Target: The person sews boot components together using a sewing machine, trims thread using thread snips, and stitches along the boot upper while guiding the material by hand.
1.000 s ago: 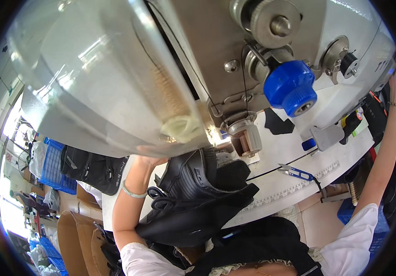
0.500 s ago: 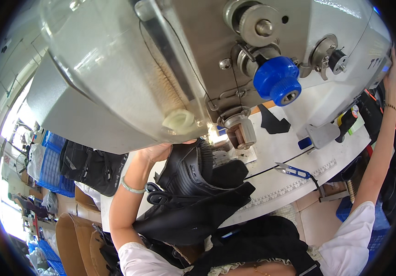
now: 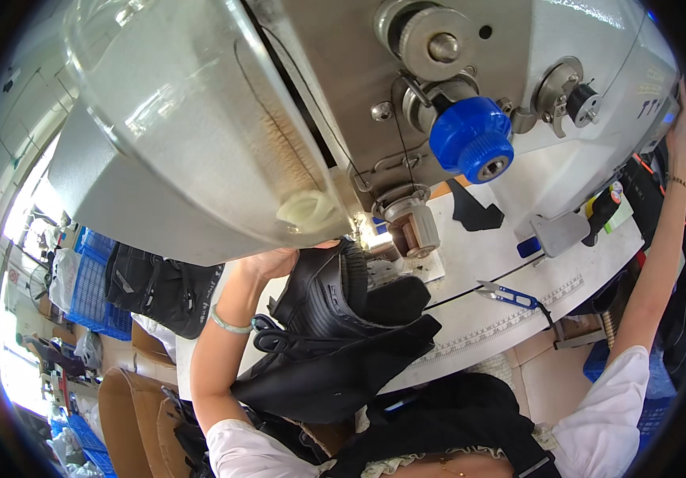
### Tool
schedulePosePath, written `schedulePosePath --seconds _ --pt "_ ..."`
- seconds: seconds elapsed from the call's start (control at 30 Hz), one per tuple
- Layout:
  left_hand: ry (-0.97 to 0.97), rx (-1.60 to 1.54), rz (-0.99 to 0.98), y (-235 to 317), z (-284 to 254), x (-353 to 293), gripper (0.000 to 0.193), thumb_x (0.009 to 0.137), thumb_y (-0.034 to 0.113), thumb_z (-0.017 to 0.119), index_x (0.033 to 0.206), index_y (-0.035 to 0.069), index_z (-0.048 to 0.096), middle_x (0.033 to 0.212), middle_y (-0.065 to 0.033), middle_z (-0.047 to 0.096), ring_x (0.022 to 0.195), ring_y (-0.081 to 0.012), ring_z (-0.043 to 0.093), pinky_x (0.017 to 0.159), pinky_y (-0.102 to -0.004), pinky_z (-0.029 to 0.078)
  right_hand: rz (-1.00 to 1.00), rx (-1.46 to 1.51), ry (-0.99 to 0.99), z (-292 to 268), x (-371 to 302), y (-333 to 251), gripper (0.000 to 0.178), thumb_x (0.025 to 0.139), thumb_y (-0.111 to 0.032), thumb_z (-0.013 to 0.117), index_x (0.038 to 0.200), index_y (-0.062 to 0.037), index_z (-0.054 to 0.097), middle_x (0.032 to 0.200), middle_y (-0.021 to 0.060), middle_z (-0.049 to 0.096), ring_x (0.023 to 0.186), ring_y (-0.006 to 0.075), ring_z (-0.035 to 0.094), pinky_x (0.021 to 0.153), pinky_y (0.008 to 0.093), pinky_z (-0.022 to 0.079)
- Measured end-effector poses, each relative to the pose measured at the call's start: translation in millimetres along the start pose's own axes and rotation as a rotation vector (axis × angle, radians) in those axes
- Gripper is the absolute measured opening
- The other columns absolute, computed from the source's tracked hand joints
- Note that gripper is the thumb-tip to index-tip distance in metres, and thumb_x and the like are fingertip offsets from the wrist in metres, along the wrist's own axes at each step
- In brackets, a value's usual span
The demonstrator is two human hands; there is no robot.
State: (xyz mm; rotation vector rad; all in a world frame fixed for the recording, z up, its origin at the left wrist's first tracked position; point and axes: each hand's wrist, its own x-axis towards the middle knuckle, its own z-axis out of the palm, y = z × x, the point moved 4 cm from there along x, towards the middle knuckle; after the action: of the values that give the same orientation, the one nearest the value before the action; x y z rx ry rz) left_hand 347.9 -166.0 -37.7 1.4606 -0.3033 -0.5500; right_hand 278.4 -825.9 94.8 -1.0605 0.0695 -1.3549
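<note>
Workpiece [image 3: 319, 386]: lower centre of frame, black; probably light and pliable—support the loose panel and grasp the ribbed edge. Left hand [image 3: 273, 263] is beside its upper end, fingers partly hidden; right hand [image 3: 680, 131], upper right—neither grip can be told. Carton [image 3: 124, 414], lower left; crate [image 3: 96, 291], left: contents unclear.
</note>
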Motion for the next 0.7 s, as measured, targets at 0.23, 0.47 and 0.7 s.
schedulePosePath --seconds 0.23,0.47,0.7 --pt "0.05 -0.121 -0.129 -10.1 -4.3 1.3 0.041 0.074 -0.003 0.069 0.112 0.005 0.056 0.103 -0.0048 0.061 0.095 -0.0145 0.058 0.084 -0.0279 0.048 0.033 -0.039 -0.065 -36.7 -5.0 43.1 0.046 0.097 -0.032 0.043 0.133 -0.004 0.04 0.129 0.0078 0.048 0.118 0.0175 0.045 0.1 0.0302 0.034" --pt "0.015 -0.221 -0.104 -15.0 12.8 -18.2 0.05 0.078 0.021 0.067 0.116 -0.007 0.051 0.108 -0.0129 0.06 0.096 -0.0182 0.059 0.09 -0.0289 0.047 -0.318 -0.609 0.044 -24.5 -94.5 -26.3 0.032 0.096 -0.025 0.042 0.112 -0.001 0.057 0.107 0.0084 0.059 0.099 0.0177 0.056 0.091 0.0295 0.04" --pt "0.028 -0.155 -0.093 -20.0 12.7 -48.3 0.045 0.083 0.022 0.063 0.114 -0.008 0.049 0.105 -0.0133 0.06 0.09 -0.0184 0.062 0.082 -0.0296 0.052 0.611 -0.07 -1.392 112.8 -417.0 -2.6 0.048 0.097 -0.039 0.034 0.105 0.0013 0.06 0.104 0.01 0.063 0.1 0.0186 0.057 0.094 0.0316 0.039"
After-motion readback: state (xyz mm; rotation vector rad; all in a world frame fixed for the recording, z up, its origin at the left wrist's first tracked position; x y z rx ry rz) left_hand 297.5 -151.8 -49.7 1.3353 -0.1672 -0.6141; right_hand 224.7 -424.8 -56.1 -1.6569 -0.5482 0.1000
